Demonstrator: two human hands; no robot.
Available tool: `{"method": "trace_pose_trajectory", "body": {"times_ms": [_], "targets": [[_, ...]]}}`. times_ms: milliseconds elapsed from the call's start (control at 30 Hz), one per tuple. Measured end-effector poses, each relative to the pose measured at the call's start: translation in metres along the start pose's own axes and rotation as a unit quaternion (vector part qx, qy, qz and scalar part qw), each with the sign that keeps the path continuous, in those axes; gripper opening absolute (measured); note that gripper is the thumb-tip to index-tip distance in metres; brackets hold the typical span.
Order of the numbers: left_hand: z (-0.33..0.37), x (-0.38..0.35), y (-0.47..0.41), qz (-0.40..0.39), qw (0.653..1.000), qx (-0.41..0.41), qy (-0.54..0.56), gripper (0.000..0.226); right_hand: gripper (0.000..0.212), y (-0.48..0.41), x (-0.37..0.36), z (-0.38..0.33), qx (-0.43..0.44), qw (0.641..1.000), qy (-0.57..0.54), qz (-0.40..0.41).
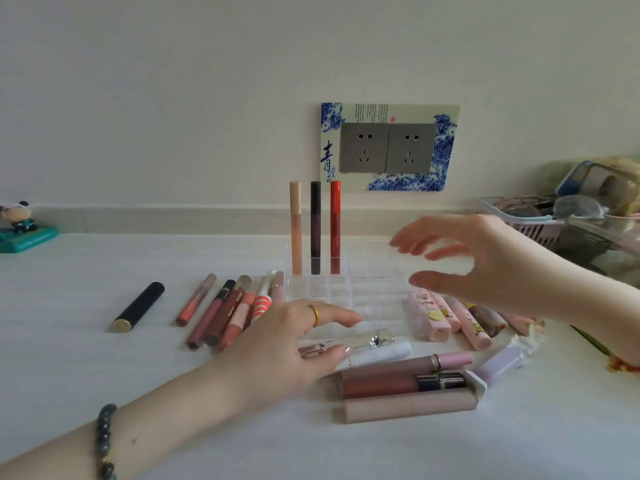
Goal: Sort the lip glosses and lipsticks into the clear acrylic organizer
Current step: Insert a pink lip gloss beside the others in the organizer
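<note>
On the white table (104, 368), the clear acrylic organizer (349, 289) sits mid-scene below a double wall socket (388, 147). Its back row holds three upright tubes at the left end: a beige lip gloss (295, 226), a dark brown one (315, 226) and a red one (335, 223). Loose tubes crowd it on three sides. Six lip glosses (221, 313) lie in a fan against its left wall, with one black lipstick (140, 306) apart from them. Pink lipsticks (446, 313) lie bunched at its right wall, partly hidden, so I cannot count them. Six tubes lie in front, among them a silver lipstick (349, 341) and a navy-capped gloss (401, 384). The left hand (294, 341), with a gold ring (313, 315) and a bead bracelet (105, 441) on its wrist, lies flat with fingers spread over the organizer's front-left corner, gripping nothing. The right hand (485, 265) hovers above the organizer's right side, fingers spread and empty. A panda figurine (19, 225) stands far left and a cluttered pink basket (533, 226) far right.
</note>
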State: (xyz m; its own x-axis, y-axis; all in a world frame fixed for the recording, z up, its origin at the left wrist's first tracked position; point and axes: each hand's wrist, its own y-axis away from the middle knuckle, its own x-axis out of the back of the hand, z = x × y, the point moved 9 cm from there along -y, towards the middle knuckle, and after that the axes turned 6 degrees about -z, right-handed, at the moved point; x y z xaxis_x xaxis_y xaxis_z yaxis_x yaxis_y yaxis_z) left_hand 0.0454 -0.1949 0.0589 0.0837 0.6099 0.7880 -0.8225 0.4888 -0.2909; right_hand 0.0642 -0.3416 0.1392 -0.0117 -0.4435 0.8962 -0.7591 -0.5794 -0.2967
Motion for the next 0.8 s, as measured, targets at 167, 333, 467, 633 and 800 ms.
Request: {"method": "trace_pose_trajectory", "body": {"times_ms": [167, 333, 467, 633, 800], "targets": [[0.005, -0.015, 0.005, -0.026, 0.999, -0.034, -0.032, 0.038, 0.032, 0.032, -0.024, 0.028, -0.045, 0.994, 0.062, -0.074], [0.004, -0.016, 0.006, -0.027, 0.999, -0.035, -0.025, 0.036, 0.02, 0.053, -0.045, 0.055, -0.09, 0.988, 0.056, -0.115], [0.0, -0.019, 0.008, -0.041, 0.998, -0.015, -0.039, 0.038, 0.041, 0.06, -0.057, 0.061, -0.099, 0.982, 0.054, -0.149], [0.002, -0.021, 0.008, -0.055, 0.997, -0.013, -0.044, 0.045, 0.046, 0.061, -0.059, 0.06, -0.085, 0.984, 0.062, -0.146], [-0.002, -0.022, 0.008, -0.061, 0.997, -0.002, -0.052, 0.041, 0.042, 0.05, -0.062, 0.061, -0.089, 0.981, 0.089, -0.148]]}}
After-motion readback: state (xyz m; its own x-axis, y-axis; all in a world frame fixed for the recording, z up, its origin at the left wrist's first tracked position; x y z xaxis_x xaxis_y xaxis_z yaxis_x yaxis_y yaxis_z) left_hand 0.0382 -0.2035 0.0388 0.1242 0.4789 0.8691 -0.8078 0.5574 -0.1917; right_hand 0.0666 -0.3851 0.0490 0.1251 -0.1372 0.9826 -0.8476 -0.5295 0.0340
